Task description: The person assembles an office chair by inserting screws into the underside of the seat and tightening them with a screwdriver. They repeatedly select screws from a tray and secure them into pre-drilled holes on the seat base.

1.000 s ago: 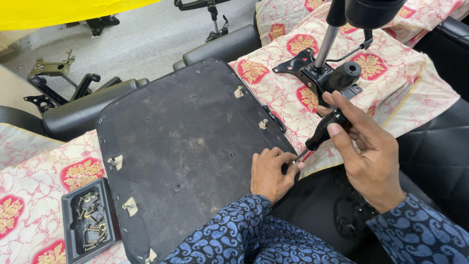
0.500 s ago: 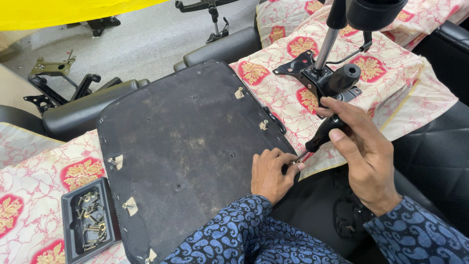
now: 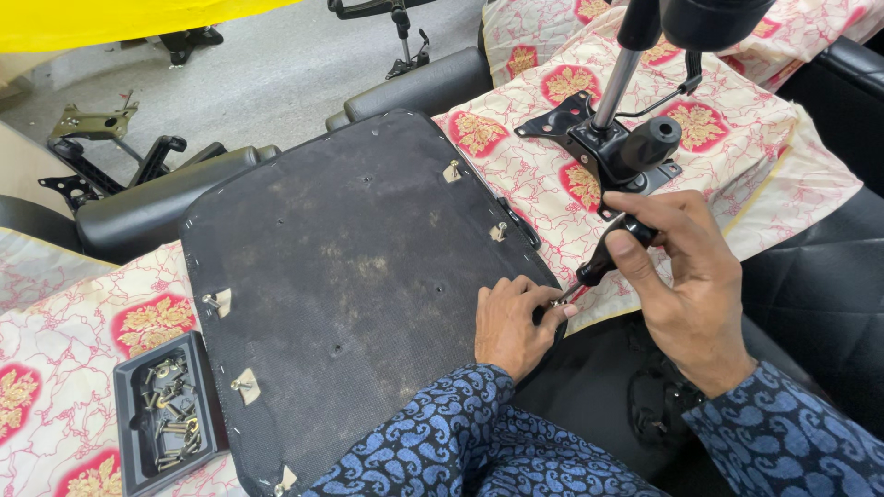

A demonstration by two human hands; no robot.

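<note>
Head view, only one. Upturned chair seat base (image 3: 350,276), black fabric underside facing up, lies flat across a worktop draped in a cream cloth with red-gold floral print (image 3: 755,147); turned over so the mounting points along its edges can be reached.

Right hand (image 3: 686,276) has its grip closed around the black handle of a screwdriver (image 3: 612,250), shaft angled down-left so the tip meets the seat's right edge. Left hand (image 3: 511,322) rests on that same edge, fingers curled in a narrow pinch right at the tip; it probably steadies a small fastener, but the thing itself is too small to tell. So the working point is at the seat's right edge, near side, between both hands.

Small cream tabs with screws (image 3: 498,231) sit spaced along the seat's edges, some near the far right edge, some on the left.

Black tray of loose screws and bolts (image 3: 170,414) sits just beside the seat's near left corner, handy but out of the tool's way.

Chair tilt mechanism with chrome gas-lift column (image 3: 612,129) lies on the cloth beyond the right hand, apart from the seat, not attached.

Black padded armrests (image 3: 147,202) lie behind the seat; more metal chair parts (image 3: 92,124) on the grey floor further back.

Blue paisley sleeves (image 3: 442,442) on both forearms.
</note>
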